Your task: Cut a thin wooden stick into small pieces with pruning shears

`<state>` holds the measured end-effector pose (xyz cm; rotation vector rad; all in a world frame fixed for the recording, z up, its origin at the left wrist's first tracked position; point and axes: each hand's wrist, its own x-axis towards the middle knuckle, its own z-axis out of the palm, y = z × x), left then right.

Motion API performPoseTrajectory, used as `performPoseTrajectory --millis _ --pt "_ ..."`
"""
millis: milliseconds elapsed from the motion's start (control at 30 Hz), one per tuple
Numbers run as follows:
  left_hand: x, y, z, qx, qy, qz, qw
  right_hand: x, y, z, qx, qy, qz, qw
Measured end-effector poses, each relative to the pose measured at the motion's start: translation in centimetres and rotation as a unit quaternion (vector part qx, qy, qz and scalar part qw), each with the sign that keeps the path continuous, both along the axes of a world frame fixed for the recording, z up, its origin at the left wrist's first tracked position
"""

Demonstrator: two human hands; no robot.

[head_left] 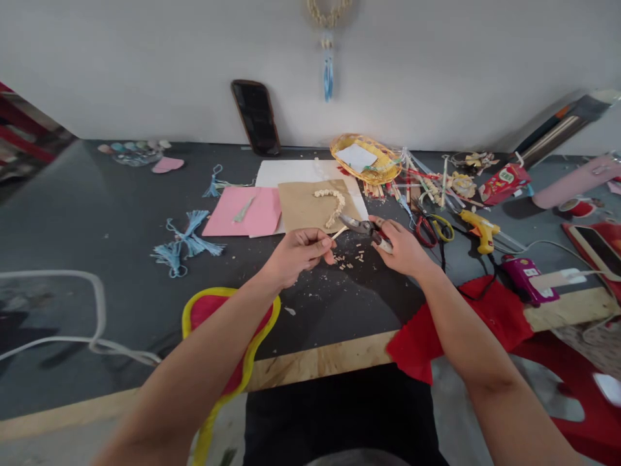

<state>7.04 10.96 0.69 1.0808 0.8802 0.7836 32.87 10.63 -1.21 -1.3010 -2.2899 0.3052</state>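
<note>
Pinched in my left hand [303, 254] is a thin pale stick [339, 232], its tip pointing up and right. My right hand [396, 244] grips pruning shears [358, 225], whose blades meet the stick's far end or lie just beside it. Whether the blades touch the stick I cannot tell. Beneath both hands, short cut bits of stick [345, 265] are scattered over the dark tabletop. Just beyond the shears, a curved row of small pale pieces [338, 202] lies on a sheet of brown card [301, 206].
Pink paper [223, 213] and blue tassels [191, 236] lie to the left. A wicker basket [388, 169], scissors [427, 231] and a yellow glue gun [480, 231] are on the right. A phone [257, 118] leans on the wall. Red cloth [499, 314] hangs over the front edge.
</note>
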Motion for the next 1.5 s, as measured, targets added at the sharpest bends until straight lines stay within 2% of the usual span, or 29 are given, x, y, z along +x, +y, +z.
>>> performPoseTrajectory --millis 333,433,700,900,967,1067,1200,1367,1500 --pt "0.0 0.1 -0.2 -0.009 0.009 0.041 0.999 -1.0 -0.2 -1.3 0.017 -0.038 -0.059 0.997" --pt "0.0 0.0 -0.1 -0.004 0.009 0.035 0.999 -0.8 -0.2 -1.3 0.009 -0.035 -0.047 0.998" --pt "0.3 -0.4 -0.1 0.077 0.033 0.039 0.996 0.0 -0.1 -0.7 -0.007 -0.021 0.005 1.000" --pt "0.5 -0.3 -0.7 0.139 0.081 0.090 0.983 -0.6 -0.1 -0.8 0.000 -0.003 -0.044 0.999" --pt "0.5 -0.3 -0.6 0.105 0.068 0.079 0.989 -0.5 0.0 -0.9 0.009 -0.012 -0.041 0.999" --pt "0.2 -0.1 -0.2 0.002 0.019 0.021 1.000 -0.3 0.1 -0.8 0.010 -0.014 -0.021 1.000" --pt "-0.4 0.2 0.2 -0.090 -0.018 -0.040 0.995 0.0 0.3 -0.8 0.011 -0.008 0.014 1.000" --pt "-0.5 0.2 0.2 -0.141 -0.056 -0.073 0.986 0.0 0.2 -0.7 0.008 -0.005 0.025 1.000" --pt "-0.6 0.3 0.0 -0.153 -0.065 -0.078 0.983 -0.3 0.0 -0.8 0.001 0.000 0.014 1.000"
